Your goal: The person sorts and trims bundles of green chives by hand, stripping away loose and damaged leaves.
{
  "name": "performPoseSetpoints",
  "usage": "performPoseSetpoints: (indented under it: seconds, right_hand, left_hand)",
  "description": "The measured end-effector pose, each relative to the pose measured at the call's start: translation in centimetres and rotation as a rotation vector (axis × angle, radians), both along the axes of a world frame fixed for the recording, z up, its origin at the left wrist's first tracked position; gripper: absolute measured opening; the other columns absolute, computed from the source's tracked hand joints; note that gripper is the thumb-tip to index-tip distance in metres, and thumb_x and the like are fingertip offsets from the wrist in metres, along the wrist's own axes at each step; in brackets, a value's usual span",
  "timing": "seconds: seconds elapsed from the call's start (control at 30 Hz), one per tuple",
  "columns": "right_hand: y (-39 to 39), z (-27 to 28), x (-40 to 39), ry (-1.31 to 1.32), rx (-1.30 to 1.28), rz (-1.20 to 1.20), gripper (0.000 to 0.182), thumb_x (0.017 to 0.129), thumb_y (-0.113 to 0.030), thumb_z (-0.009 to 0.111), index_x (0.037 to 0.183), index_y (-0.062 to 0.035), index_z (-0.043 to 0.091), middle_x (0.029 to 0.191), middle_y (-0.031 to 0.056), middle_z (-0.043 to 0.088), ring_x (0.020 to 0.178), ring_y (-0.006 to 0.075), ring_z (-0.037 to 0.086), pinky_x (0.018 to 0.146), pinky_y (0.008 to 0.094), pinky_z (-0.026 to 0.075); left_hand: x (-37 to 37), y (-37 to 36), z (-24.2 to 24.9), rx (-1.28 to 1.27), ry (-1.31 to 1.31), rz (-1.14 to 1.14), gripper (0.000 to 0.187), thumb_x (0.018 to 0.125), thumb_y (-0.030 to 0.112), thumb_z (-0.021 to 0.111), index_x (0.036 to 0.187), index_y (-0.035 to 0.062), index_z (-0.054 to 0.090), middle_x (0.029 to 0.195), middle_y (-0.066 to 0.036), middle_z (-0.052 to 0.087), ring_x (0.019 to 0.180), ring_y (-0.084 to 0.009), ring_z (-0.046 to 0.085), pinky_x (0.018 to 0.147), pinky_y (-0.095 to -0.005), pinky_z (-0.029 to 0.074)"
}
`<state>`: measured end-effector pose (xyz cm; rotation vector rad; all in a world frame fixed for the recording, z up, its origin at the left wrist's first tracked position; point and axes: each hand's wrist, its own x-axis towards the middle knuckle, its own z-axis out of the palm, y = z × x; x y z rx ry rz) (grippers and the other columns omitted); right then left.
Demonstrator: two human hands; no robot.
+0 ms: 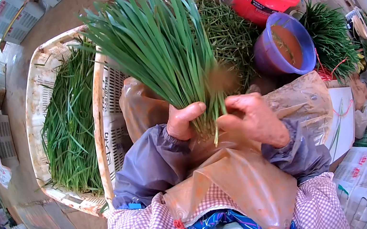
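My left hand is wrapped round the lower stems of a large bunch of garlic chives, thumb across the front. The green leaves fan upward and away from me, with the pale cut ends toward my lap. At the bunch's right edge my right hand is closed, thumb and forefinger pinching at a few chive stalks. One stalk end sticks out below the others beside my right thumb. A brown blur hides part of the stems just above my right hand. A muddy translucent plastic apron covers my lap.
A white plastic crate of loose green leaves stands at my left. Beyond my hands lies a heap of trimmings. To the right are a red bucket, a purple bucket of brown water and more chives.
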<state>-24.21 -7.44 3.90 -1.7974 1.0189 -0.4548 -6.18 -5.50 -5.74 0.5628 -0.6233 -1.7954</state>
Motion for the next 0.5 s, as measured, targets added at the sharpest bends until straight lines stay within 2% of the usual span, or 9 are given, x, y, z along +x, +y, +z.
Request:
performPoseSetpoints:
  seconds: [0.07, 0.1, 0.2, 0.3, 0.4, 0.5]
  right_hand:
    - [0.4, -0.8, 1.1, -0.036, -0.027, -0.065, 0.018, 0.086, -0.015, 0.064, 0.091, 0.0020, 0.067, 0.070, 0.0109, 0.064, 0.060, 0.0140, 0.059, 0.057, 0.0295, 0.048]
    - [0.6, -1.5, 1.3, -0.053, -0.038, -0.095, 0.019, 0.086, -0.016, 0.064, 0.092, 0.0020, 0.067, 0.072, 0.0123, 0.065, 0.060, 0.0153, 0.060, 0.057, 0.0303, 0.048]
    - [0.7, -3.1, 0.7, -0.080, 0.191, -0.090, 0.021, 0.087, -0.018, 0.065, 0.093, 0.0018, 0.067, 0.072, 0.0109, 0.065, 0.059, 0.0150, 0.059, 0.057, 0.0306, 0.048]
    - [0.6, -4.8, 0.5, -0.221, 0.167, 0.021, 0.024, 0.087, -0.021, 0.067, 0.091, 0.0024, 0.067, 0.068, 0.0076, 0.061, 0.059, 0.0104, 0.055, 0.056, 0.0290, 0.046]
    - [0.2, -6.1, -0.3, -0.186, 0.500, 0.050, 0.026, 0.087, -0.023, 0.067, 0.090, 0.0032, 0.067, 0.068, 0.0091, 0.061, 0.063, 0.0124, 0.057, 0.059, 0.0300, 0.046]
    - [0.5, -7.2, -0.4, -0.237, 0.480, 0.049, 0.027, 0.087, -0.024, 0.067, 0.088, 0.0023, 0.068, 0.069, 0.0084, 0.063, 0.063, 0.0130, 0.058, 0.058, 0.0294, 0.045]
  left_hand:
    - [-0.6, 0.3, 0.7, 0.006, -0.092, 0.132, 0.070, 0.070, 0.020, 0.065, 0.133, -0.0022, 0.043, 0.125, -0.016, 0.055, 0.105, -0.0246, 0.059, 0.089, -0.0374, 0.050]
    - [-0.4, 0.4, 0.7, 0.031, -0.080, 0.110, 0.072, 0.070, 0.021, 0.066, 0.134, -0.0015, 0.042, 0.130, -0.017, 0.053, 0.111, -0.0261, 0.057, 0.095, -0.0393, 0.048]
    - [-0.2, 0.5, 0.8, 0.088, 0.078, 0.033, 0.074, 0.070, 0.023, 0.066, 0.136, -0.0010, 0.041, 0.131, -0.017, 0.052, 0.116, -0.0271, 0.054, 0.099, -0.0415, 0.045]
    - [-0.3, 0.4, 1.7, 0.110, 0.245, -0.088, 0.076, 0.070, 0.024, 0.066, 0.137, -0.0006, 0.040, 0.132, -0.018, 0.051, 0.120, -0.0283, 0.052, 0.102, -0.0431, 0.043]
    - [-0.5, 0.4, 2.3, 0.135, 0.328, -0.153, 0.071, 0.071, 0.020, 0.065, 0.134, -0.0032, 0.043, 0.131, -0.023, 0.052, 0.118, -0.0306, 0.053, 0.102, -0.0429, 0.043]
    - [-0.3, 0.2, 1.8, 0.066, 0.252, -0.152, 0.070, 0.070, 0.020, 0.065, 0.133, -0.0035, 0.044, 0.128, -0.021, 0.054, 0.115, -0.0309, 0.056, 0.101, -0.0437, 0.045]
